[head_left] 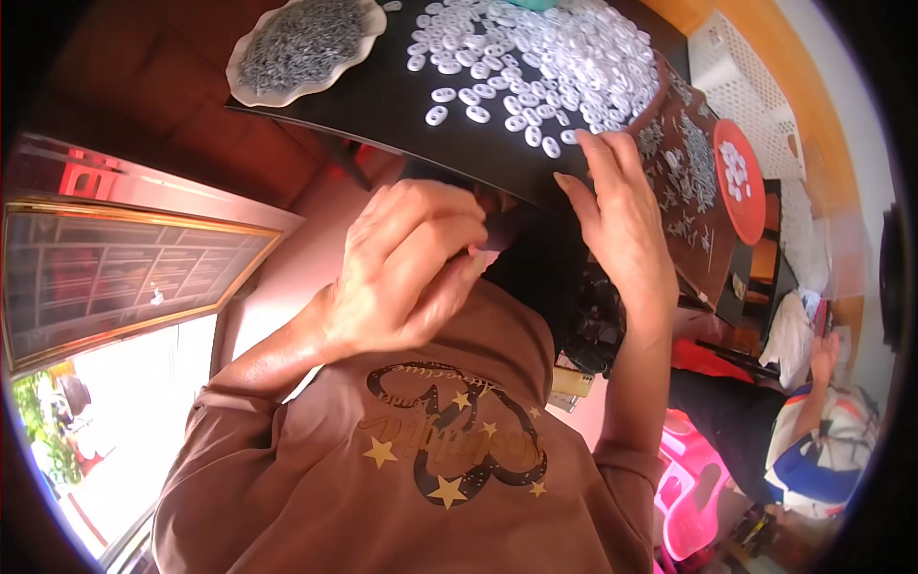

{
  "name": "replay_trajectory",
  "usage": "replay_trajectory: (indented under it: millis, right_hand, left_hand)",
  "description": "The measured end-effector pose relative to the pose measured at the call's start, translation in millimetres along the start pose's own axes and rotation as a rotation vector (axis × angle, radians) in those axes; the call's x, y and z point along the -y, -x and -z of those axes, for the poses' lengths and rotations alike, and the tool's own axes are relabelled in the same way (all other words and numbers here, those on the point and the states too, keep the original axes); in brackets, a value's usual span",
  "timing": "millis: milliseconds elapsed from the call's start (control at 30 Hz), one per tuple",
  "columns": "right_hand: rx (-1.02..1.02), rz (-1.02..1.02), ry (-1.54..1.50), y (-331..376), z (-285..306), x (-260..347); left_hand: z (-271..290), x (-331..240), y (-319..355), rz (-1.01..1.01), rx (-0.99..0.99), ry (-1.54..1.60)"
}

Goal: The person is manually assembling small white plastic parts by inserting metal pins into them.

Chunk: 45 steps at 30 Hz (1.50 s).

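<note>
My left hand [411,263] is closed in front of my chest, just off the edge of the black table [382,129]. Its fingers are curled towards the thumb, and whatever they hold, if anything, is hidden. At the table's near edge my right hand [617,206] reaches over, thumb and fingers apart. Its fingertips are at a white oval piece [570,137] on the near side of a large pile of similar white two-holed pieces [574,57]. Several loose ones lie scattered left of that pile.
A scalloped cream dish [247,94] full of small grey parts stands at the table's far left. To the right are a brown board [703,258] with grey parts, a red plate [749,212] with white pieces, and white baskets [732,81]. Another person [813,450] sits at the right.
</note>
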State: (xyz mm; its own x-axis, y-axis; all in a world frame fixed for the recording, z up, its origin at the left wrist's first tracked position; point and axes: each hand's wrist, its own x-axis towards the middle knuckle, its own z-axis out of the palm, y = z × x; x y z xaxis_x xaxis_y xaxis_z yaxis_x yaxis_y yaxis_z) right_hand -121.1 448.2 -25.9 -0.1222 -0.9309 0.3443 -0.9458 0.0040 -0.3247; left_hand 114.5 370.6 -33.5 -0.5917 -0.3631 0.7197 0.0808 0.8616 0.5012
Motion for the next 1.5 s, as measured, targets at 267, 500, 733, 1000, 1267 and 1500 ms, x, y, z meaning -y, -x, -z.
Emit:
replay_trajectory:
  millis: [267,500,733,1000,1267,1500]
  right_hand:
    - [0.184,0.009,0.082,-30.2,-12.9,-10.8]
    - [0.185,0.082,-0.063,-53.5,-31.1,-2.0]
    - [0.190,0.155,-0.178,-90.3,-54.2,5.6]
    - [0.163,0.145,-0.112,-116.4,-37.4,-21.5]
    - [0.267,0.095,-0.025,-123.8,-44.0,-20.3]
    - [0.251,0.108,-0.159,-122.1,-37.7,-30.9]
  left_hand:
    - [7.6,52.7,-9.7,0.249,0.122,-0.228]
    - [-6.8,80.3,-30.0,0.229,0.270,-0.310]
    - [-5.5,100.4,-37.1,0.344,0.302,-0.360]
    - [3.2,107.8,-35.7,0.446,0.309,-0.347]
    - [-4.5,108.9,-43.1,0.465,0.317,-0.337]
    - [-8.6,110.8,-42.8,0.480,0.307,-0.365]
